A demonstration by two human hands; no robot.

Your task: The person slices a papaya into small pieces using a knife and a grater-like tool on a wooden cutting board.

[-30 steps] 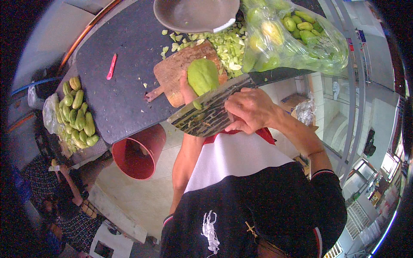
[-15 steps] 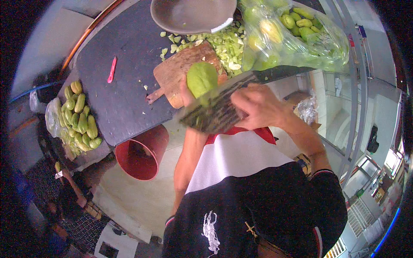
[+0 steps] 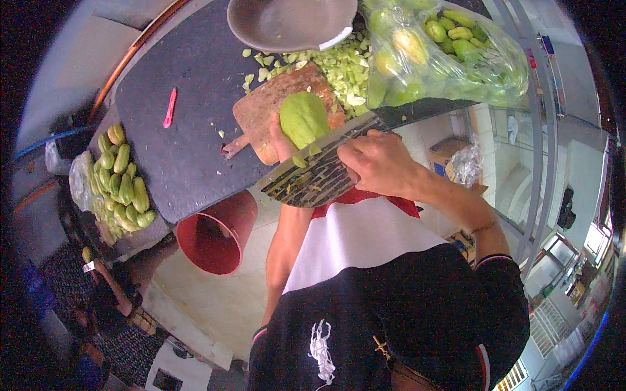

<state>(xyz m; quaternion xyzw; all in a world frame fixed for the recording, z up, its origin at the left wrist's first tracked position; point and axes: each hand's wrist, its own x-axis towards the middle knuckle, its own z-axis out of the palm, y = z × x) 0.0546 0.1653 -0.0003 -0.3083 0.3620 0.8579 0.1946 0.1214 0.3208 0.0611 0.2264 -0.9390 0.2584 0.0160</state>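
Note:
My left hand [image 3: 282,138] grips a large, rounded, bright green fruit [image 3: 304,118] above the wooden cutting board [image 3: 261,116]; its exact kind is unclear. Part of that hand is hidden behind a broad cleaver [image 3: 313,176], which my right hand [image 3: 381,161] holds by the handle end. The cleaver lies slantwise in front of the fruit, its upper edge close to the fruit's lower side. Small green slices cling to the blade. Chopped pale green pieces [image 3: 349,75] are heaped beyond the board.
A grey-brown bowl [image 3: 293,26] stands at the back, beside a clear bag [image 3: 450,78] of green and yellowish produce. A pink-handled tool [image 3: 170,107] lies on the dark table [image 3: 189,156]. At left are piled cucumber-like vegetables [image 3: 120,179], a red bucket [image 3: 215,241] and another person's arm [image 3: 114,290].
The cleaver has swung slightly, its handle end lower, and its blade is less blurred. My right hand has shifted a little left and down; my left hand still holds the fruit.

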